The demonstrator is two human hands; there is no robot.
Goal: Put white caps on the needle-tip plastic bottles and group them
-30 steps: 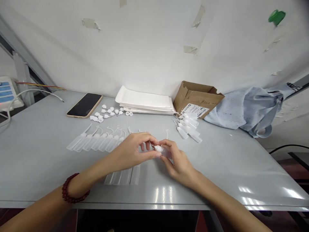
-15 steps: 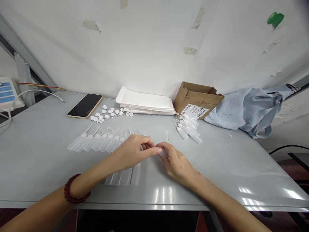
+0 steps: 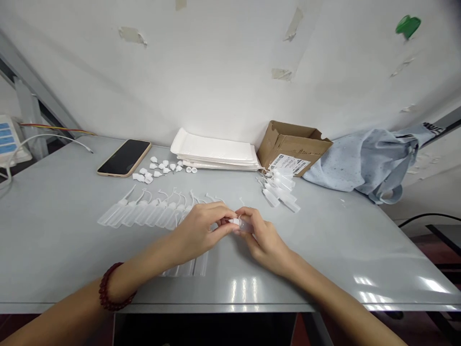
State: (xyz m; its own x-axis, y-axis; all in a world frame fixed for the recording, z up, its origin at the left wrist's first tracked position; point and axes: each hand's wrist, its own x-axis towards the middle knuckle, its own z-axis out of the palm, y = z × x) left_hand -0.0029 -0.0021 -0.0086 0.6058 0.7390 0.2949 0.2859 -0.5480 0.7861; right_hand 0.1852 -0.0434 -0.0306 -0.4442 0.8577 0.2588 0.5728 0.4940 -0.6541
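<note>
Between my hands, over the middle of the table, is a small translucent plastic bottle point(image 3: 246, 226) with a white cap point(image 3: 235, 221). My right hand point(image 3: 264, 240) is closed around the bottle's body. The fingers of my left hand point(image 3: 203, 223) pinch the white cap at its left end. Under and left of my left hand, a row of similar bottles point(image 3: 144, 214) lies flat, thin white strings or straps at their tops. A second group of bottles point(image 3: 187, 268) lies nearer the front edge, partly hidden by my left forearm.
Loose white caps point(image 3: 147, 177) lie beside a phone point(image 3: 124, 157) at the back left. Behind are stacked white padded envelopes point(image 3: 216, 149), a cardboard box point(image 3: 295, 146) and a light blue cloth bag point(image 3: 349, 161). More bottles point(image 3: 284, 190) are heaped before the box.
My left fingers have closed in on the bottle's top end, and its white cap now shows between my hands. The bottle has turned slightly in my right hand.
</note>
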